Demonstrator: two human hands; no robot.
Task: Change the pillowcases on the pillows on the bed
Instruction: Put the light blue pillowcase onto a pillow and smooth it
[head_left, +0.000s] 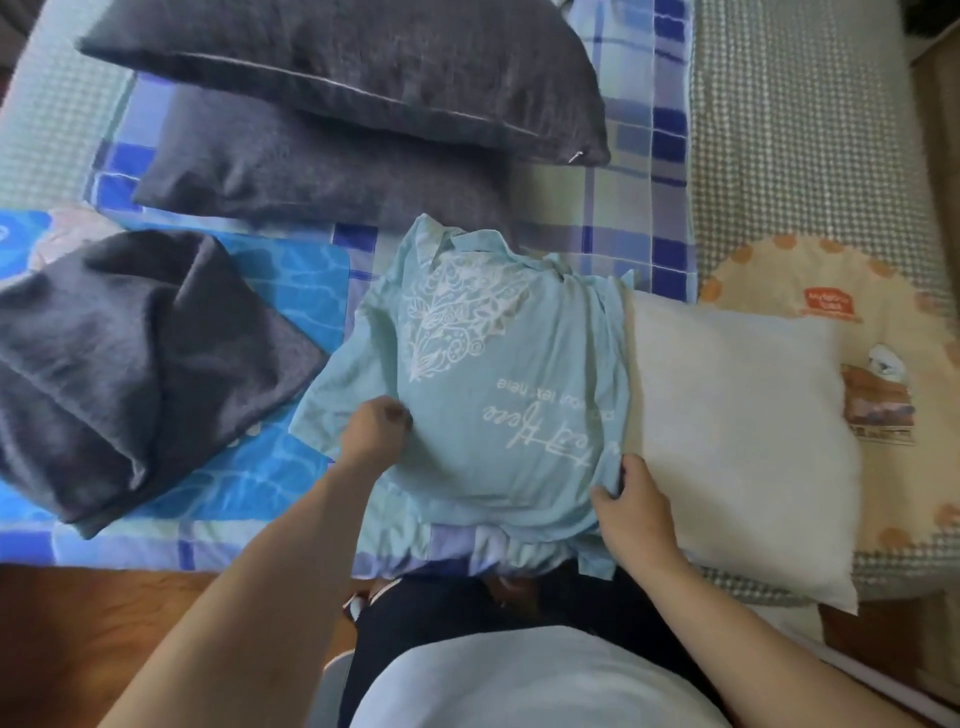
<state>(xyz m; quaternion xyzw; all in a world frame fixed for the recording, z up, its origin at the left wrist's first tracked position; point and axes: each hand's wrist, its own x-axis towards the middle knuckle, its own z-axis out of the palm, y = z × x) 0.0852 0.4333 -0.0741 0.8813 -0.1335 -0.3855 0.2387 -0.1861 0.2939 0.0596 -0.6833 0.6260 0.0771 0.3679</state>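
While the white pillow (737, 431) lay with its long axis running left to right along the near edge of the bed (789, 156), I saw its left part sheathed in the light blue pillowcase (498, 395) and its bare right end pointing toward the peach cushion (810, 291). The case's open hem sat about midway along the pillow, and its printed lettering read upside down from my view, with a white leaf pattern toward the far side. My left hand (376, 431) was curled into a fist on the near left part of the case, its knuckles toward the fabric; I could not tell whether it pinched cloth or merely pressed. My left forearm ran up from the lower left at a slant. My right hand (631, 506) gripped the hem at the near edge, the fingers curled over the bunched blue fabric and the thumb on the covered side, the forearm coming in from the lower right. The pillow thus lay between my two hands and stretched away to the right, past the right hand. Two dark grey pillows (353, 104) were stacked at the far side of the bed, and a crumpled dark grey pillowcase (135, 364) lay to the left on a blue patterned cloth (306, 280), well apart from my left hand.
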